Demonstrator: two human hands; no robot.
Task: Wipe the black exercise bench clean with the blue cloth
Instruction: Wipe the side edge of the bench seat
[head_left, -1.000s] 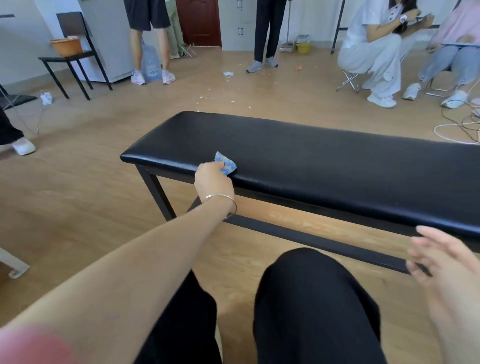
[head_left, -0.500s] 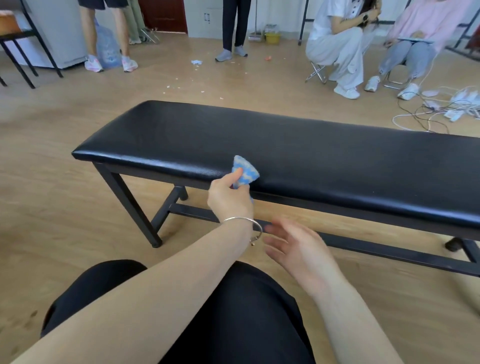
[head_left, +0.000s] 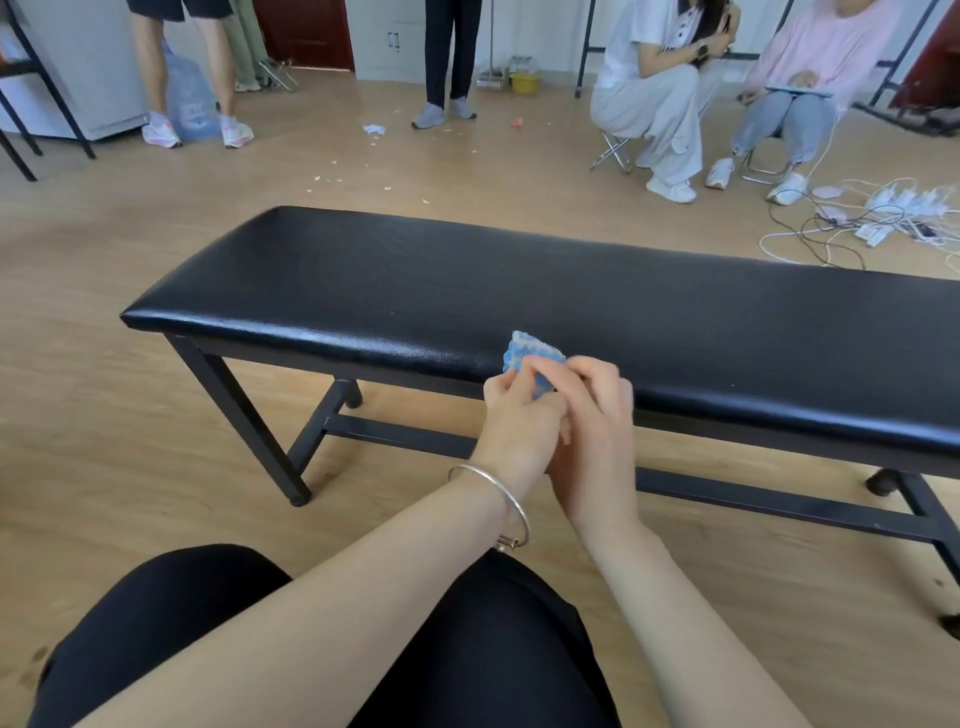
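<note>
Blue cloth (head_left: 530, 356) sat bunched on the tabletop (head_left: 467, 280), near edge, mid-length. Left hand (head_left: 514, 415) pinched it; right hand (head_left: 592, 421) curled onto it too, probably refolding. Wiping looked early, most of the top probably undone.

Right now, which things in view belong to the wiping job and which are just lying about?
Job: blue cloth, black bench, left hand, right hand.
Lying about: cable tangle, yellow bucket, floor scraps, blue bag.
</note>
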